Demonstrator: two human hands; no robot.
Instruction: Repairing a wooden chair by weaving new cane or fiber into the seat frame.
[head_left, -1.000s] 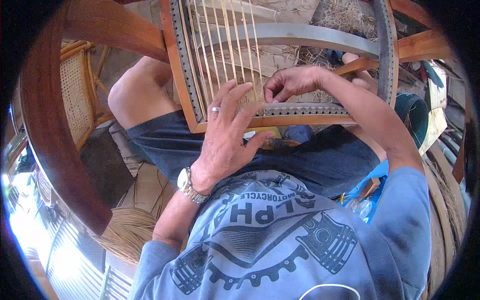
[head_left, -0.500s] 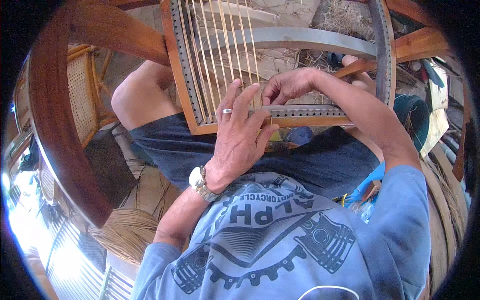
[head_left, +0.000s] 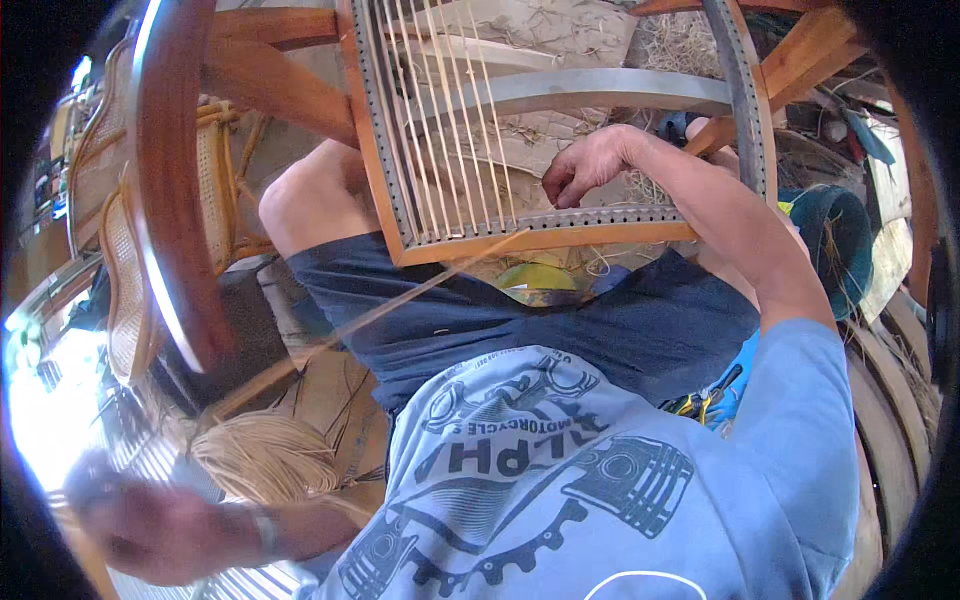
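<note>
Below wooden frame (head_left: 600,237), dark shirt lettering (head_left: 513,456)

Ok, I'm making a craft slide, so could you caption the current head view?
Pale strands strung in a drilled wooden frame, right grip near its edge, left grip blurred at lower left.

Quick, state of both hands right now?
Left hand: blurred at lower left; open or closed cannot be told.
Right hand: curled closed; whether it holds anything cannot be told.

Strands (head_left: 454,122) span the left of the frame (head_left: 560,238); a coil (head_left: 262,458) lies nearer left, a container (head_left: 832,252) right.
</note>
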